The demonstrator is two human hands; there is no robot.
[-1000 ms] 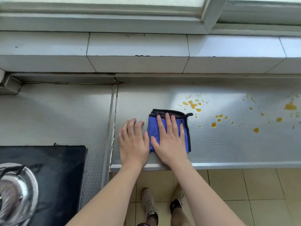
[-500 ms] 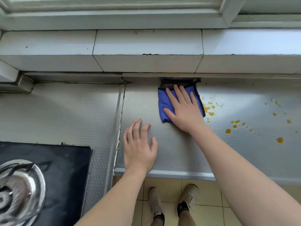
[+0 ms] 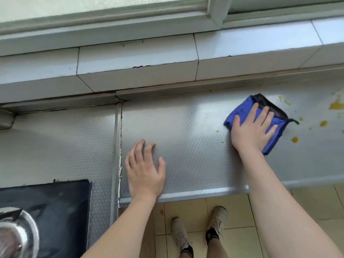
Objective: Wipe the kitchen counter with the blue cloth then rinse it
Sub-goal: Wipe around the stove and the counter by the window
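The wiping step is underway — the right hand (image 3: 253,127) is pressing flat, fingers spread, on the folded blue cloth (image 3: 260,120) on the steel counter (image 3: 186,127). The left hand (image 3: 145,170) is resting open near the front edge, holding nothing. Orange spills (image 3: 295,140) are lying just right of the cloth — the next stroke probably needs to sweep rightward over them.

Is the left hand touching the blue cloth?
No, the left hand lies flat on the bare counter, well apart from the blue cloth under the right hand.
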